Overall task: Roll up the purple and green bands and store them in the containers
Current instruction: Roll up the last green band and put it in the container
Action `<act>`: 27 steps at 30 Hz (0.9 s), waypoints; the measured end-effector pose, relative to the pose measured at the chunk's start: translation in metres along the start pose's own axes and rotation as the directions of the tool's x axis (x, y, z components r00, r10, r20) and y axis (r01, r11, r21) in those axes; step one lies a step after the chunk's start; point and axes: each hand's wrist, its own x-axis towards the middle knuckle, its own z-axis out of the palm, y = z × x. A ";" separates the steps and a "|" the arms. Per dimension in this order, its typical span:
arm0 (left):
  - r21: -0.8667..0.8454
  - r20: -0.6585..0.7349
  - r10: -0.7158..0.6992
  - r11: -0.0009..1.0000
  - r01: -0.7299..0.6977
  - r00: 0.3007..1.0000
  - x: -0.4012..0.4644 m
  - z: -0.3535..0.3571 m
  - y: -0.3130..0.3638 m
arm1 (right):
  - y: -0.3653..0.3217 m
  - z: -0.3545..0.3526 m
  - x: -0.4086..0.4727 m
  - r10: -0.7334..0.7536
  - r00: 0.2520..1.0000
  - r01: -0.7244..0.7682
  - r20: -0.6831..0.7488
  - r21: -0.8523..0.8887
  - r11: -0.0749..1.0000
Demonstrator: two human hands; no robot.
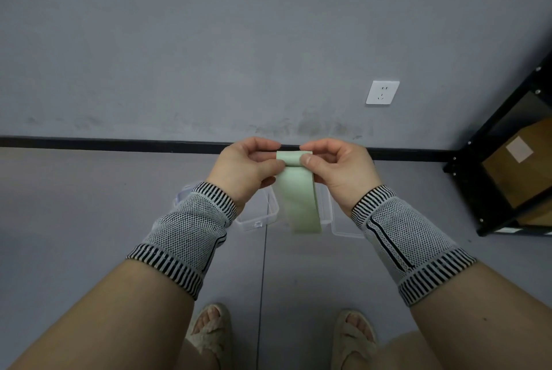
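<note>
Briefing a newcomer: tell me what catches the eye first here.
The pale green band hangs at centre, its top edge pinched by the left hand and right hand. Below them, clear plastic containers sit on the grey floor; a white wall socket shows upper right.

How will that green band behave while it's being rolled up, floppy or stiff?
Probably floppy: the green band hangs limp below both hands, with no stiffness showing. It likely weighs little, since the left hand and right hand hold it by a fingertip pinch at the top edge only. The loose tail may swing or unroll if the grip slackens.
</note>
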 end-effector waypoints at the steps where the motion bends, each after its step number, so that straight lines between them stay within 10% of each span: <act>1: 0.005 -0.005 -0.020 1.000 0.020 1.000 0.001 0.000 0.000 | 0.000 0.000 0.000 -0.013 1.000 0.013 -0.008 0.002 1.000; 14: 0.271 0.011 0.135 0.953 -0.133 0.991 -0.001 -0.001 -0.002 | 0.006 0.003 0.000 -0.056 0.991 0.091 0.124 -0.299 0.950; 27: 0.457 -0.027 0.232 0.868 -0.194 0.972 0.000 0.000 -0.006 | 0.005 -0.001 0.005 0.101 0.993 -0.103 -0.059 -0.019 0.995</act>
